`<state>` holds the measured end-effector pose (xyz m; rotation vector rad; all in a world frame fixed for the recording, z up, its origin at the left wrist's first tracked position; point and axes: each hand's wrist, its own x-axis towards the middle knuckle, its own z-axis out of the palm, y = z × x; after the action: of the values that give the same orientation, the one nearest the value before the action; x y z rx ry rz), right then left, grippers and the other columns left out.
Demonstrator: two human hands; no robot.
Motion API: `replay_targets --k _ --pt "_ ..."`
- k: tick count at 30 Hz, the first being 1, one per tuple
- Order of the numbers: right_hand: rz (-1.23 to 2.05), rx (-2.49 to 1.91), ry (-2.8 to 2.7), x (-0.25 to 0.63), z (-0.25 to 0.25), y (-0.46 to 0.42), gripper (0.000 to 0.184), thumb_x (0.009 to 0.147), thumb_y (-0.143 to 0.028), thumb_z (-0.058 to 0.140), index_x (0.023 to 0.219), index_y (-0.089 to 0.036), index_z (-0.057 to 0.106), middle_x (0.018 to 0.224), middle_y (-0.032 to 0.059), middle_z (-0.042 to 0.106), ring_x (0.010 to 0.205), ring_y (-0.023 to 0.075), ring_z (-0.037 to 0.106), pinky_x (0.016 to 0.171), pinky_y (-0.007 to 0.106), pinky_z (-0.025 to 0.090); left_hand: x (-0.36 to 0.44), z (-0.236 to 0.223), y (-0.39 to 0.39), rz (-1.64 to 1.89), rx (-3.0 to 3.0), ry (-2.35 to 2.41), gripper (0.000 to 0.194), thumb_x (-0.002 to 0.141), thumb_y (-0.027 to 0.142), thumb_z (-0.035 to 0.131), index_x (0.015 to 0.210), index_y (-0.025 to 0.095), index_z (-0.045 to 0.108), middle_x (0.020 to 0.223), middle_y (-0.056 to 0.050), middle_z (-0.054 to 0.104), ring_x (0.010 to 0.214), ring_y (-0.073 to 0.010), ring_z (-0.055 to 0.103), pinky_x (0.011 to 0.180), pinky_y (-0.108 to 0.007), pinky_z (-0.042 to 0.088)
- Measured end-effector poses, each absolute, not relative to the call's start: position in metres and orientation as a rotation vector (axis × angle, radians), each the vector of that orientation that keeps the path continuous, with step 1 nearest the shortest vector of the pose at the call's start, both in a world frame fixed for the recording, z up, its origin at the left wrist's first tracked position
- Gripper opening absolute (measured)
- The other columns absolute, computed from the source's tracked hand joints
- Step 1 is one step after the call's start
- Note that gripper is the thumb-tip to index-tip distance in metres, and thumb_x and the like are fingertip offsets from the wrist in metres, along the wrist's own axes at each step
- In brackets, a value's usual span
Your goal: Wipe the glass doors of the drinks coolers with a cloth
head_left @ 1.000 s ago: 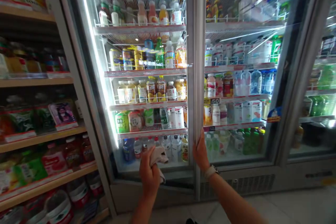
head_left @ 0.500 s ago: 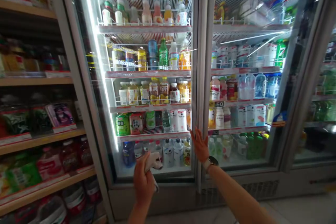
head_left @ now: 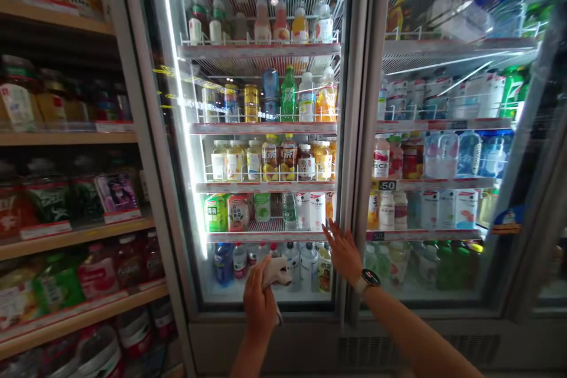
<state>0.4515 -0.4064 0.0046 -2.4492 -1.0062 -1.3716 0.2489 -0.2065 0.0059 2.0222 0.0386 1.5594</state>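
Gripping a cloth in the closed left hand low against a drinks cooler's glass door, right hand spreading open beside it.

One cloth in the fingers of the left hand, one wristwatch just behind the fingers of the right hand, three fridge doors beyond.

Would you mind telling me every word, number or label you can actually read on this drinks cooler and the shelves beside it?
"50" on a price tag on a shelf edge behind the right glass door.
"50" on a lower price tag on the next shelf edge down.
"茶", probably, on a bottle on the left door's shelf.
The other bottle labels, shelf tags and snack packets are too small or blurred to read.
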Motion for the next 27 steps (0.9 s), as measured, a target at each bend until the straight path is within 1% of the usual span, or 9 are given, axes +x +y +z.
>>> replay_targets --k 7,10,12,14,17,19,22,24,27 --pt "-1.325 -2.464 -1.048 0.436 0.015 -0.409 0.092 0.073 0.006 0.039 0.155 -0.023 0.008 0.159 0.0113 0.025 0.142 0.0267 0.035 0.115 0.057 0.03 0.283 0.022 -0.193 1.434 1.926 0.086 0.052 0.08 0.009 0.041 0.126 0.026 0.059 0.122 -0.004 0.067 0.115 -0.0204 0.062 0.1 -0.039 0.05" --pt "-1.293 -2.428 -1.173 0.427 0.035 -0.407 0.089 0.073 0.006 0.039 0.155 -0.021 0.016 0.159 0.0113 0.025 0.144 0.0262 0.031 0.114 0.054 0.035 0.3 0.058 -0.173 1.399 1.795 0.215 0.045 0.088 0.017 0.043 0.13 0.026 0.056 0.125 -0.005 0.066 0.118 -0.0211 0.061 0.102 -0.041 0.049" --pt "-1.277 -2.363 -1.298 0.42 0.059 -0.399 0.087 0.073 0.006 0.039 0.154 -0.021 0.021 0.16 0.0098 0.023 0.146 0.025 0.027 0.115 0.051 0.036 0.307 0.096 -0.153 1.471 1.672 0.334 0.046 0.09 0.019 0.042 0.135 0.025 0.051 0.131 -0.007 0.063 0.124 -0.0224 0.057 0.106 -0.043 0.045" --pt "-1.282 -2.262 -1.435 0.413 0.091 -0.381 0.084 0.075 0.005 0.039 0.153 -0.022 0.023 0.161 0.0086 0.02 0.147 0.0244 0.024 0.117 0.049 0.033 0.31 0.136 -0.133 1.702 1.545 0.42 0.052 0.09 0.017 0.04 0.142 0.021 0.044 0.144 -0.01 0.051 0.136 -0.0235 0.045 0.114 -0.044 0.035" --pt "-1.295 -2.098 -1.652 0.406 0.143 -0.334 0.082 0.076 0.002 0.042 0.154 -0.02 0.023 0.162 0.0085 0.018 0.148 0.0242 0.021 0.119 0.048 0.031 0.318 0.18 -0.109 2.127 1.537 0.365 0.064 0.09 0.012 0.037 0.152 0.015 0.023 0.161 -0.013 0.021 0.149 -0.0242 0.014 0.122 -0.045 0.015" --pt "-1.337 -2.006 -1.764 0.403 0.174 -0.292 0.078 0.078 0.001 0.041 0.153 -0.018 0.026 0.161 0.0082 0.02 0.148 0.0231 0.022 0.12 0.046 0.029 0.327 0.189 -0.092 2.155 1.852 0.217 0.066 0.089 0.012 0.039 0.152 0.017 0.023 0.162 -0.012 0.016 0.15 -0.0255 0.006 0.122 -0.05 0.01" --pt "-1.4 -1.927 -1.834 0.403 0.203 -0.229 0.071 0.083 -0.002 0.041 0.152 -0.014 0.027 0.16 0.0086 0.022 0.147 0.0223 0.023 0.12 0.045 0.027 0.338 0.176 -0.055 1.88 2.378 0.131 0.062 0.088 0.014 0.043 0.148 0.021 0.035 0.157 -0.013 0.032 0.148 -0.0283 0.02 0.12 -0.056 0.013" --pt "-1.421 -1.902 -1.832 0.406 0.207 -0.195 0.07 0.084 -0.005 0.042 0.152 -0.012 0.025 0.16 0.0093 0.022 0.147 0.0223 0.024 0.12 0.044 0.026 0.337 0.158 -0.024 1.762 2.507 0.197 0.06 0.087 0.012 0.042 0.147 0.019 0.038 0.151 -0.015 0.041 0.144 -0.0284 0.03 0.119 -0.055 0.02" --pt "-1.471 -1.836 -1.853 0.414 0.198 -0.165 0.069 0.089 -0.011 0.042 0.154 -0.012 0.019 0.16 0.0096 0.022 0.147 0.0233 0.023 0.121 0.047 0.022 0.323 0.13 0.015 1.731 2.521 0.284 0.06 0.086 0.011 0.04 0.146 0.013 0.037 0.149 -0.018 0.043 0.142 -0.0287 0.035 0.118 -0.052 0.024"
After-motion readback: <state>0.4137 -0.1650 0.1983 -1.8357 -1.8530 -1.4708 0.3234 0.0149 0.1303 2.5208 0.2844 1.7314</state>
